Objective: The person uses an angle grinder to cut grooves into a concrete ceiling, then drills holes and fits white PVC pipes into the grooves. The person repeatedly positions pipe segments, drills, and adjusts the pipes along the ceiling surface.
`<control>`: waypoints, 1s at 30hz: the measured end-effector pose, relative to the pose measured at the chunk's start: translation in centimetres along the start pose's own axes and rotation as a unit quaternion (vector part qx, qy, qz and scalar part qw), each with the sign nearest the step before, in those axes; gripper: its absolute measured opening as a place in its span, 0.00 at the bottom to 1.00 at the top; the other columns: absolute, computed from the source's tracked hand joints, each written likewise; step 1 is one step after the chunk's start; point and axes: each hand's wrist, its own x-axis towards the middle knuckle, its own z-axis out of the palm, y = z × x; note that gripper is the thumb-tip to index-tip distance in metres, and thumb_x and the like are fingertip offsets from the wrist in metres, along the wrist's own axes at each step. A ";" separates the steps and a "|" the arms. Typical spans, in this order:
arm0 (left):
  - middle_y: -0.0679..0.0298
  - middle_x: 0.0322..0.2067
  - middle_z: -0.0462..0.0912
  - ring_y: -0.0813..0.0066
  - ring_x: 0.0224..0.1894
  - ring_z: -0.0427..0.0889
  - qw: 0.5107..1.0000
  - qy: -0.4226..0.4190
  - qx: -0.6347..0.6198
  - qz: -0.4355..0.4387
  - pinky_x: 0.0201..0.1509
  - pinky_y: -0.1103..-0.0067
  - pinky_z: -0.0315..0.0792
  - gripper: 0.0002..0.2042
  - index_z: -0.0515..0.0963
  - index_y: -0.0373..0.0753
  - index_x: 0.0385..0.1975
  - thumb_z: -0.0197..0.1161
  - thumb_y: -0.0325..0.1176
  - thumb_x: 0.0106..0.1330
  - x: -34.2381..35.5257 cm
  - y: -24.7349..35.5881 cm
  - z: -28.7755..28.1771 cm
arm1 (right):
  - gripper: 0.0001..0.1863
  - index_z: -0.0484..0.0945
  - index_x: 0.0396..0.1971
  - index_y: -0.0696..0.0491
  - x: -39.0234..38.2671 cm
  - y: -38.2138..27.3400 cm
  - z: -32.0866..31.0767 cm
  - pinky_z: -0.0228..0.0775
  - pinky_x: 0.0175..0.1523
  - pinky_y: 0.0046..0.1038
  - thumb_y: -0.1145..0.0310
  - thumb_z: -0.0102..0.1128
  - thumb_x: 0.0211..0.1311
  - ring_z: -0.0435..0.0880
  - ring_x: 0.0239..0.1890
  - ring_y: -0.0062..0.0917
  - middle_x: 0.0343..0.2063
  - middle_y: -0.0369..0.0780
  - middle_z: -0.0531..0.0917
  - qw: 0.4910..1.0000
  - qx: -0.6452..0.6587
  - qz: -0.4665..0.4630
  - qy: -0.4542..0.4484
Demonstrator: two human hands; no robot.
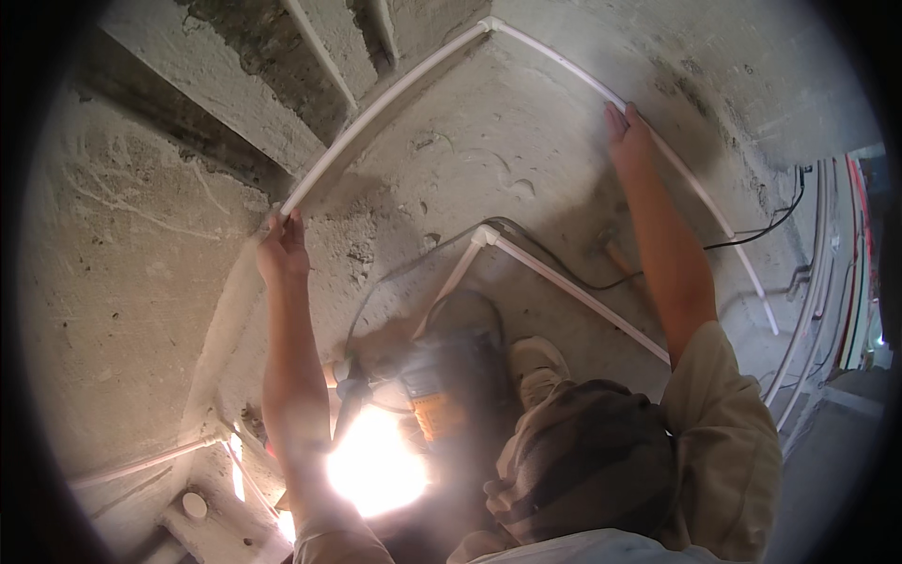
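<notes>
A long white plastic pipe [381,105] runs up to a white elbow fitting [489,25] at the far corner. From there a second white pipe [554,62] slopes down to the right. My left hand [284,252] is closed around the near left end of the first pipe. With the fingertips of my right hand [628,133] I grip the second pipe, partway along it. Closer to me, another pair of pink-tinted pipes [578,296] meets at an elbow [485,235] on the rough concrete.
A glaring lamp [376,465] shines beside a dark, blurred object with a yellow part [432,414]. A black cable [554,258] crosses the concrete. My shoe [537,355] and camouflage-clad knee [592,461] are near. More pipes [816,282] stand at right; another pipe [150,461] lies lower left.
</notes>
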 end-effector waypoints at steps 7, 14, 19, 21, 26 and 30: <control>0.47 0.52 0.77 0.51 0.53 0.83 0.999 -0.031 0.012 -0.007 0.58 0.67 0.87 0.15 0.65 0.20 0.59 0.52 0.22 0.79 0.4 0.2 -0.4 | 0.18 0.70 0.58 0.67 0.1 0.6 -0.2 0.86 0.62 0.37 0.70 0.58 0.77 0.86 0.57 0.43 0.50 0.51 0.81 0.995 -0.038 -0.058 -0.067; 0.48 0.49 0.78 0.53 0.51 0.85 0.999 -0.031 -0.038 -0.017 0.54 0.66 0.88 0.09 0.66 0.25 0.52 0.54 0.19 0.77 1.6 0.3 -1.6 | 0.19 0.70 0.58 0.68 -0.9 -1.0 1.2 0.85 0.63 0.38 0.69 0.57 0.78 0.86 0.57 0.44 0.50 0.51 0.81 0.987 0.142 0.062 0.041; 0.50 0.45 0.80 0.54 0.45 0.87 0.996 -0.036 -0.072 -0.044 0.49 0.66 0.90 0.08 0.67 0.30 0.46 0.56 0.16 0.74 2.2 0.5 -1.5 | 0.18 0.68 0.57 0.69 -0.9 -1.2 2.1 0.85 0.64 0.40 0.70 0.55 0.78 0.85 0.57 0.46 0.52 0.53 0.79 0.986 0.157 0.054 0.028; 0.50 0.45 0.80 0.55 0.44 0.88 0.996 -0.025 -0.075 -0.049 0.48 0.66 0.90 0.08 0.67 0.31 0.46 0.56 0.16 0.74 2.1 0.5 -1.1 | 0.17 0.67 0.55 0.70 -0.7 -1.0 2.3 0.84 0.65 0.40 0.71 0.54 0.79 0.84 0.58 0.49 0.53 0.56 0.79 0.982 0.176 0.055 0.036; 0.50 0.45 0.79 0.55 0.44 0.87 0.997 -0.009 -0.074 -0.038 0.48 0.65 0.91 0.07 0.67 0.31 0.47 0.55 0.16 0.75 1.0 0.5 -0.1 | 0.19 0.62 0.59 0.70 -0.1 -0.7 2.8 0.80 0.68 0.45 0.72 0.51 0.80 0.82 0.60 0.54 0.55 0.56 0.76 0.978 0.194 0.068 0.023; 0.50 0.45 0.78 0.55 0.46 0.85 0.994 0.004 -0.100 -0.037 0.50 0.64 0.91 0.06 0.67 0.29 0.46 0.55 0.16 0.75 0.6 0.5 0.3 | 0.20 0.60 0.62 0.70 -0.1 -0.6 4.2 0.76 0.72 0.48 0.72 0.47 0.82 0.79 0.63 0.56 0.59 0.59 0.74 0.978 0.195 0.077 0.006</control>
